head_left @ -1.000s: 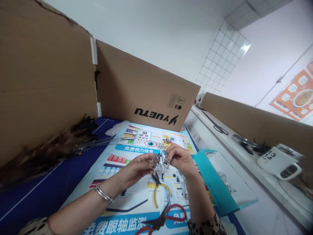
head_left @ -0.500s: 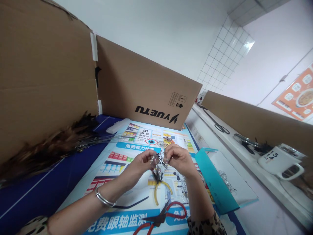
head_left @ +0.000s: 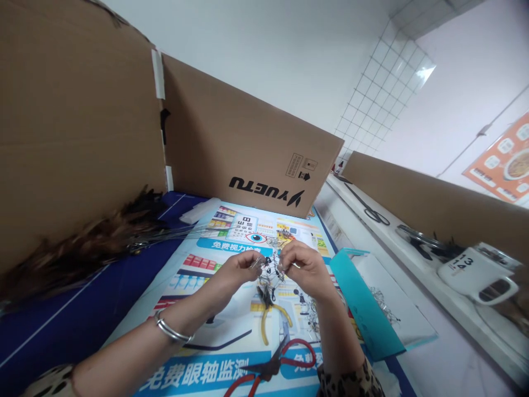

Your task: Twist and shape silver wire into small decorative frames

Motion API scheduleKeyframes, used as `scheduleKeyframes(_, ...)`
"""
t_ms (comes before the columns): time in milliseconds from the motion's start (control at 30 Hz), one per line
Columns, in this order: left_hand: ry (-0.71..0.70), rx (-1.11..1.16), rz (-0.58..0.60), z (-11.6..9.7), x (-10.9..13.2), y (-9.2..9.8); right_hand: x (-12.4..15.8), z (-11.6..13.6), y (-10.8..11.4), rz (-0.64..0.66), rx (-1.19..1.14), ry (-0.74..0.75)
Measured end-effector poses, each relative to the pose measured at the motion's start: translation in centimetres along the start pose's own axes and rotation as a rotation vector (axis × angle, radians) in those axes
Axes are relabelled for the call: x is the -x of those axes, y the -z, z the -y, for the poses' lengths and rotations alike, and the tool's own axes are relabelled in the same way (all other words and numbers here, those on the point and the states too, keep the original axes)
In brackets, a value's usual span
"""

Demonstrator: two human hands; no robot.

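Note:
My left hand (head_left: 243, 267) pinches a small shiny, wire-like piece (head_left: 258, 263) between thumb and fingertips. Facing it a short gap away, my right hand (head_left: 305, 267) is closed in a pinch on another thin wire piece (head_left: 281, 269). The exact kind of these pieces is too small to make out. Between and below the fingers lies a tangle of fine wire pieces with black bits (head_left: 269, 277). Yellow-handled pliers (head_left: 270, 306) lie just under it. Closer to me are red-handled scissors (head_left: 270, 368), blades partly spread.
A printed poster (head_left: 231, 309) covers the work surface. A turquoise box (head_left: 363, 309) with more wire pieces stands at right. Brown feathers (head_left: 95, 242) lie left, beside cardboard walls (head_left: 248, 127). A white mug (head_left: 467, 273) and dark scissors (head_left: 372, 212) rest on the right ledge.
Both hands stay in nearly the same place. My left fingers have turned the shiny piece slightly, and the fingertips have shifted a little. The pliers and scissors have not moved.

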State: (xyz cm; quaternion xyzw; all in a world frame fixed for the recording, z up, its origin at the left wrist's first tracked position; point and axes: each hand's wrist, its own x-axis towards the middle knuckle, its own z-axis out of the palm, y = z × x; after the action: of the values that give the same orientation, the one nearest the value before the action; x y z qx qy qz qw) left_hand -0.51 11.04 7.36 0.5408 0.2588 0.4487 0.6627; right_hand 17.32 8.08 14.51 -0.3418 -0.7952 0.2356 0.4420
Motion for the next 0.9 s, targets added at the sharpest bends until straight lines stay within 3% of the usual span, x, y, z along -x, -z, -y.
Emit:
scheduleKeyframes(300,0.129,0.242,0.101,-0.2,-0.2,0.4,0.1,0.2,0.2,0.051,0.0,-0.011)
scheduleKeyframes(433,0.111,0.241,0.071,-0.1,-0.3,0.7,0.1,0.3,0.3,0.044,0.004,-0.011)
scheduleKeyframes(733,0.031,0.314,0.131,0.2,-0.4,0.8,0.0,1.3,0.0,0.068,0.036,0.025)
scheduleKeyframes(900,0.06,0.341,0.144,0.3,-0.4,0.8,0.2,1.3,0.0,0.064,0.039,0.03)
